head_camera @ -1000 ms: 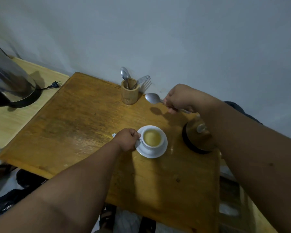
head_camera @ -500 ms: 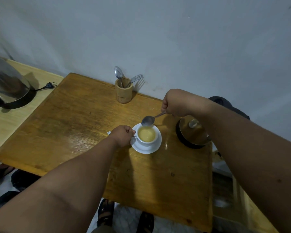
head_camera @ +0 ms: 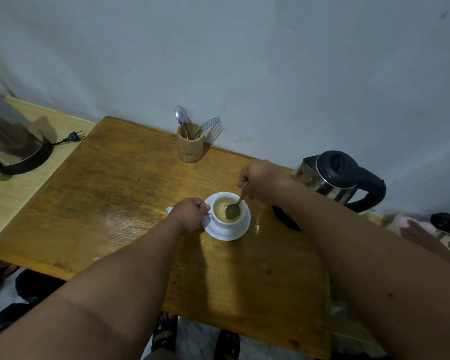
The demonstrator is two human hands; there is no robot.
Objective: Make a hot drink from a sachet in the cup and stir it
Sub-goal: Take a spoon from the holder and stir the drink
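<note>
A white cup (head_camera: 220, 221) holding a pale yellowish drink stands on a white saucer (head_camera: 238, 231) in the middle of the wooden table (head_camera: 120, 193). My left hand (head_camera: 190, 213) is closed on the cup's handle at its left side. Just beyond the cup, my right hand (head_camera: 257, 181) grips the handle of a metal spoon (head_camera: 233, 209), whose bowl dips into the drink. A scrap of white sachet (head_camera: 169, 209) peeks out from behind my left hand.
A bamboo holder (head_camera: 190, 144) with a spoon and a fork stands by the wall. An electric kettle (head_camera: 340, 178) with a black lid sits at the right; its black base (head_camera: 286, 220) lies partly under my right arm. Another kettle (head_camera: 8, 141) and a plug (head_camera: 74, 136) are at the left.
My right hand brought the spoon from near the holder down into the cup. My left hand stayed on the cup handle. The view shifted, showing the right kettle.
</note>
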